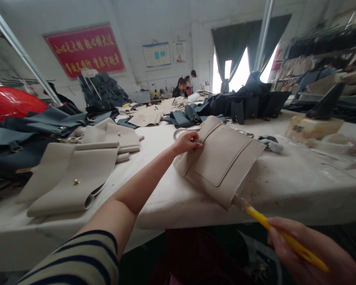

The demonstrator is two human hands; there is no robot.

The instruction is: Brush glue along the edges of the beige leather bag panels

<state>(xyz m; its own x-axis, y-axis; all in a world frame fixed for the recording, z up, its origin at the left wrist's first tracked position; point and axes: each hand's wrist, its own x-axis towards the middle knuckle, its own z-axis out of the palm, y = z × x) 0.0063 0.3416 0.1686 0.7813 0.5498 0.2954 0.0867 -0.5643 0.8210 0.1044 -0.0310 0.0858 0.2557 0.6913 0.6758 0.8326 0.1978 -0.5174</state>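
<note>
A beige leather bag panel (222, 162) with a stitched front pocket lies tilted over the front edge of the white table (299, 182). My left hand (187, 142) grips its upper left corner, fingers closed on the edge. My right hand (311, 249), low at the bottom right, is closed around a yellow-handled brush (273, 227). The brush's tip touches the panel's lower corner.
Folded beige leather pieces (77, 174) with brass studs lie to the left. Dark blue pieces (20, 138) pile up at the far left, dark bags (249, 103) at the back. A block (313, 126) stands at the right. Other people (185, 85) work far behind.
</note>
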